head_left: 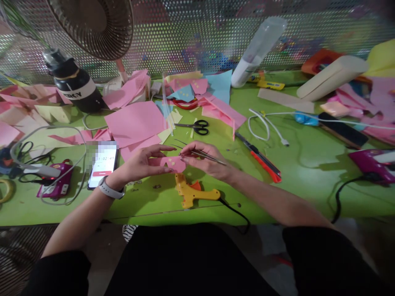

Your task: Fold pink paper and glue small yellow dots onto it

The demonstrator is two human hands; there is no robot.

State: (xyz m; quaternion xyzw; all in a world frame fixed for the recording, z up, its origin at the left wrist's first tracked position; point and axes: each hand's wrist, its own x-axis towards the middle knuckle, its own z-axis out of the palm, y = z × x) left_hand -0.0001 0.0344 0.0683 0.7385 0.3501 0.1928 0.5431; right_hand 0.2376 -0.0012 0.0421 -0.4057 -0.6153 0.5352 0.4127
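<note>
Your pink paper (176, 165) is between your hands, just over the glue gun (197, 195), with its long way going side to side. Your left hand (140, 162) grips its left part. Your right hand (205, 162) pinches its right end and holds the tweezers (212, 157), tips pointing left. Both hands are equally near.

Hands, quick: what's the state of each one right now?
Left hand: closed on the small pink paper piece, thumb below, fingers above.
Right hand: holding the metal tweezers, fingertips at the paper's right end.
</note>
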